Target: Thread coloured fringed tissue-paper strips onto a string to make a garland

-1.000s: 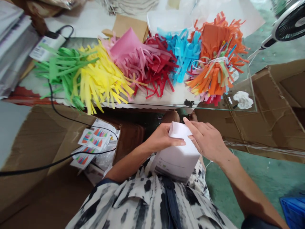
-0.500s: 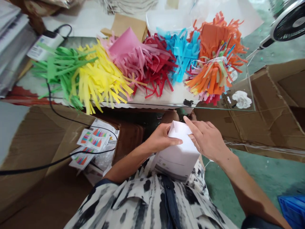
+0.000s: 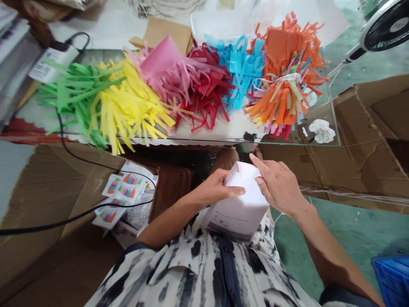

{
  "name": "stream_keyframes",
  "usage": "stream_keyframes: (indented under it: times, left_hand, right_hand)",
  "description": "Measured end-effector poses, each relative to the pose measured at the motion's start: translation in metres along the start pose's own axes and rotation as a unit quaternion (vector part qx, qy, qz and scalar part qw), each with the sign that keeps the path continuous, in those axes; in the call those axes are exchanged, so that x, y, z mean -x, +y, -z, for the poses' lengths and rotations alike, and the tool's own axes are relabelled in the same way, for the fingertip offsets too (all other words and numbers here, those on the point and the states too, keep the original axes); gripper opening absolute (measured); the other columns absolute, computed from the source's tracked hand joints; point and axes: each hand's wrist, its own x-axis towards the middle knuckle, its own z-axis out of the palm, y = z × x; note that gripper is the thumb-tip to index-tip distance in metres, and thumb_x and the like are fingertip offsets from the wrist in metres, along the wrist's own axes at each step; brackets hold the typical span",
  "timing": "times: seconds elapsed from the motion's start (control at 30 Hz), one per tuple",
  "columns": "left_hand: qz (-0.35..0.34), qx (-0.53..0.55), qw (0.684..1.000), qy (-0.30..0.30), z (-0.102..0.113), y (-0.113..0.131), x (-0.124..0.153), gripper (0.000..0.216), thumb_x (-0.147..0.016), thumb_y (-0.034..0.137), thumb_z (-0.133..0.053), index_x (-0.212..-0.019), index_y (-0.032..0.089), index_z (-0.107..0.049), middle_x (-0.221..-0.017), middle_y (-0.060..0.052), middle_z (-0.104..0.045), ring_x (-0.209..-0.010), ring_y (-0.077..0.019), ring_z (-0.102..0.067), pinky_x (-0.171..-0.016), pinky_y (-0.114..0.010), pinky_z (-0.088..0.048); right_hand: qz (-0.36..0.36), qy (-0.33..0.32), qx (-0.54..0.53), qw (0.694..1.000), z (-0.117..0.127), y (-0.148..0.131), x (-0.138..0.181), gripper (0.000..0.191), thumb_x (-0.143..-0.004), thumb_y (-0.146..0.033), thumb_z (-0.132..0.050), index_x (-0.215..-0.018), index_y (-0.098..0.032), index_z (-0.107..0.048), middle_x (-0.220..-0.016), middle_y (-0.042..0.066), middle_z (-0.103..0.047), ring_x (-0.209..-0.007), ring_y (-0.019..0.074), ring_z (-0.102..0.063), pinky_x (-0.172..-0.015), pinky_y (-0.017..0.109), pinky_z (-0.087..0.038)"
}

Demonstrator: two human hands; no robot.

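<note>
Before the patterned shirt (image 3: 179,277) — a white box (image 3: 238,211) between both hands (image 3: 280,186).

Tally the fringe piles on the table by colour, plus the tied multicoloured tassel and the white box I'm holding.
Green fringe pile: 1
Yellow fringe pile: 1
Pink fringe pile: 1
Red fringe pile: 1
Light-blue fringe pile: 1
Orange fringe pile: 1
Tied multicoloured tassel: 1
White box: 1
Total: 8

I register two changes at the white box (image 3: 234,219): the left hand (image 3: 217,186) sets its thumb slightly farther back; the top shifts slightly rightward, the right hand (image 3: 278,183) following.
</note>
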Motion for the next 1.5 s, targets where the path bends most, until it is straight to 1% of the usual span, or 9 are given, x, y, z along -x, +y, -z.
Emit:
stream_keyframes:
  times: [0.17,0.3,0.57,0.73,0.87,1.0,1.2,1.37,1.5]
  left_hand:
    - [0.009,0.005,1.0,-0.019,0.0,0.0,0.004,0.042,-0.073,0.039,-0.091,-0.1,0.01,-0.081,-0.09,-0.008,-0.078,-0.075,-0.0176,-0.068,-0.071,-0.025,-0.051]
    - [0.011,0.027,0.999,-0.012,0.0,-0.001,0.004,0.043,-0.071,0.039,-0.093,-0.101,0.009,-0.081,-0.091,-0.009,-0.079,-0.076,-0.018,-0.069,-0.073,-0.026,-0.052]
    - [-0.001,0.036,0.999,-0.006,0.002,-0.004,0.004,0.038,-0.069,0.035,-0.095,-0.095,0.01,-0.081,-0.087,-0.006,-0.078,-0.072,-0.0151,-0.067,-0.069,-0.023,-0.051]
    - [0.022,0.028,0.999,-0.003,-0.003,0.0,0.006,0.043,-0.068,0.039,-0.095,-0.097,0.011,-0.082,-0.089,-0.006,-0.078,-0.075,-0.0166,-0.068,-0.072,-0.024,-0.051]
    - [0.0,0.018,1.0,0.009,-0.007,-0.002,0.004,0.044,-0.064,0.039,-0.098,-0.094,0.011,-0.083,-0.084,-0.005,-0.076,-0.075,-0.0162,-0.067,-0.072,-0.024,-0.05]
    - [0.019,0.022,0.999,-0.034,0.001,-0.004,-0.001,0.045,-0.069,0.045,-0.094,-0.096,0.011,-0.083,-0.085,-0.007,-0.077,-0.073,-0.0177,-0.068,-0.07,-0.026,-0.051]
    - [0.05,0.015,0.996,-0.073,0.012,-0.002,-0.003,0.048,-0.075,0.047,-0.091,-0.105,0.011,-0.082,-0.093,-0.009,-0.079,-0.078,-0.019,-0.07,-0.071,-0.025,-0.051]
    - [0.046,0.028,0.997,-0.063,0.011,-0.006,-0.003,0.052,-0.074,0.049,-0.092,-0.108,0.01,-0.082,-0.096,-0.011,-0.08,-0.081,-0.0203,-0.072,-0.073,-0.026,-0.052]
    - [0.045,0.034,0.997,-0.059,0.012,-0.009,-0.003,0.052,-0.074,0.046,-0.092,-0.11,0.01,-0.081,-0.1,-0.012,-0.08,-0.082,-0.0203,-0.073,-0.075,-0.026,-0.054]
  right_hand:
    - [-0.003,0.027,-0.002,1.0,0.001,-0.002,-0.001,0.065,-0.11,-0.031,-0.038,-0.17,-0.016,-0.02,-0.115,0.013,-0.071,-0.1,0.0284,-0.064,-0.083,0.041,-0.045]
    - [-0.004,0.001,0.019,1.0,0.003,-0.006,-0.002,0.066,-0.11,-0.032,-0.04,-0.17,-0.015,-0.02,-0.11,0.012,-0.071,-0.095,0.0279,-0.062,-0.082,0.04,-0.042]
    - [-0.001,-0.048,0.001,0.999,0.007,-0.008,-0.001,0.067,-0.11,-0.032,-0.036,-0.171,-0.014,-0.014,-0.116,0.014,-0.068,-0.099,0.0291,-0.06,-0.087,0.043,-0.041]
    - [-0.005,-0.05,-0.029,0.998,0.008,-0.005,0.0,0.061,-0.111,-0.031,-0.033,-0.168,-0.013,-0.024,-0.114,0.013,-0.066,-0.1,0.028,-0.058,-0.089,0.042,-0.04]
    - [-0.008,-0.02,-0.026,0.999,0.003,-0.003,0.002,0.056,-0.11,-0.031,-0.036,-0.164,-0.014,-0.033,-0.106,0.011,-0.066,-0.096,0.0275,-0.059,-0.087,0.042,-0.04]
    - [-0.023,-0.026,-0.068,0.997,0.006,-0.002,0.001,0.051,-0.11,-0.032,-0.039,-0.159,-0.018,-0.042,-0.103,0.009,-0.068,-0.093,0.0266,-0.06,-0.086,0.042,-0.041]
    - [-0.068,-0.06,-0.181,0.979,0.015,-0.001,-0.001,0.041,-0.109,-0.035,-0.046,-0.147,-0.021,-0.052,-0.115,0.009,-0.072,-0.1,0.0261,-0.062,-0.087,0.041,-0.043]
    - [-0.073,-0.106,-0.151,0.98,0.016,-0.004,-0.002,0.046,-0.111,-0.037,-0.04,-0.151,-0.017,-0.049,-0.12,0.012,-0.07,-0.103,0.0277,-0.06,-0.092,0.045,-0.041]
    - [-0.062,-0.113,-0.13,0.983,0.019,-0.006,-0.003,0.055,-0.112,-0.033,-0.034,-0.165,-0.019,-0.034,-0.112,0.01,-0.068,-0.1,0.0268,-0.057,-0.093,0.045,-0.04]
